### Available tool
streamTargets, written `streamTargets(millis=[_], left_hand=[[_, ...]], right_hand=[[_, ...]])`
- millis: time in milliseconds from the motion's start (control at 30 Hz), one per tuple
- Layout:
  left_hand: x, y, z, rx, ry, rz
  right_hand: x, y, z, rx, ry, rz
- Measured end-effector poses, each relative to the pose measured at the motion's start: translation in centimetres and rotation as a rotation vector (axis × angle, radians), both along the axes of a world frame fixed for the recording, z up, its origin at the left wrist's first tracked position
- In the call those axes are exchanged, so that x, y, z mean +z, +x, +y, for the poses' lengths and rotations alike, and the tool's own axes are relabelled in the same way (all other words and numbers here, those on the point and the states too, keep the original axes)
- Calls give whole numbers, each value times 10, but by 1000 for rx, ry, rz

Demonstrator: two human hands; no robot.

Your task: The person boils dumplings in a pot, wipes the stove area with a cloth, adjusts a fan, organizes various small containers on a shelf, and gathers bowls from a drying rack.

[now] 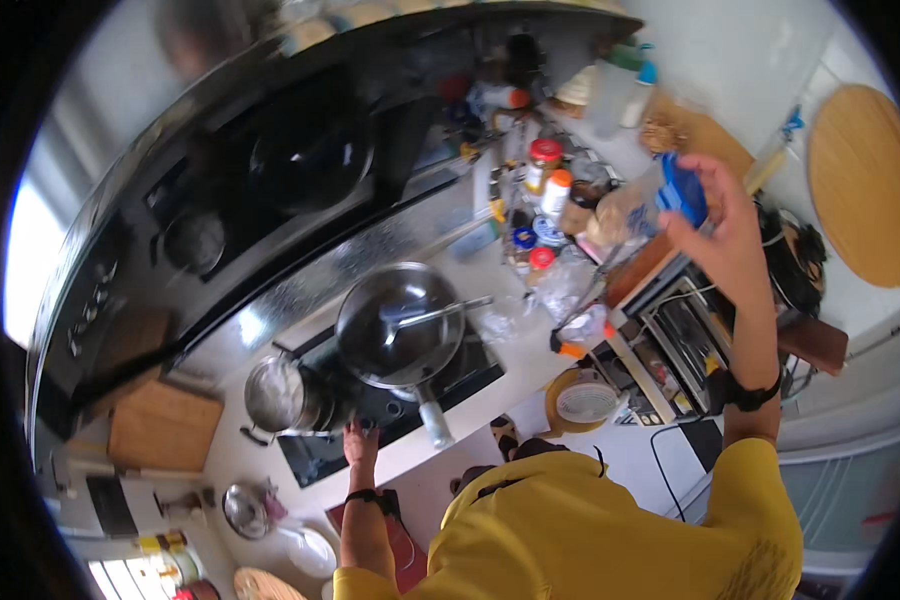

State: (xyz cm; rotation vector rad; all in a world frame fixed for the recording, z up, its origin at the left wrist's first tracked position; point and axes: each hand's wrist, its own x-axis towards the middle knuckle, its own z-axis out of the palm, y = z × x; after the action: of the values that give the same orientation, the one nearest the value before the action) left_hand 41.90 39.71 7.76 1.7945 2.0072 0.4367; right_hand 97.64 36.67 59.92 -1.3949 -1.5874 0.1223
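My left hand is at the front edge of the black gas hob, its fingers at a control knob. My right hand is raised at the right, its fingers curved around the blue lid of a clear container with light brown contents. A wok with a metal spatula across it sits on the hob, its handle pointing towards me. Left of the wok stands a steel pot with whitish contents.
Jars and bottles, one with a red lid, crowd the counter's back right. A toaster oven stands below my right forearm. A wooden cutting board lies left of the pot; a round wooden board leans on the right wall.
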Motion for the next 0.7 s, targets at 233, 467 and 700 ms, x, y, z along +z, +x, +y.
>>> streamTargets(millis=[233, 467, 700], left_hand=[[-33, -6, 29, 23, -126, 134], [-36, 3, 24, 133, -103, 70], [-32, 6, 19, 208, -29, -12]], right_hand=[[45, 99, 16, -243, 64, -73], [43, 95, 68, -235, -28, -344], [31, 95, 104, -355, -68, -688]])
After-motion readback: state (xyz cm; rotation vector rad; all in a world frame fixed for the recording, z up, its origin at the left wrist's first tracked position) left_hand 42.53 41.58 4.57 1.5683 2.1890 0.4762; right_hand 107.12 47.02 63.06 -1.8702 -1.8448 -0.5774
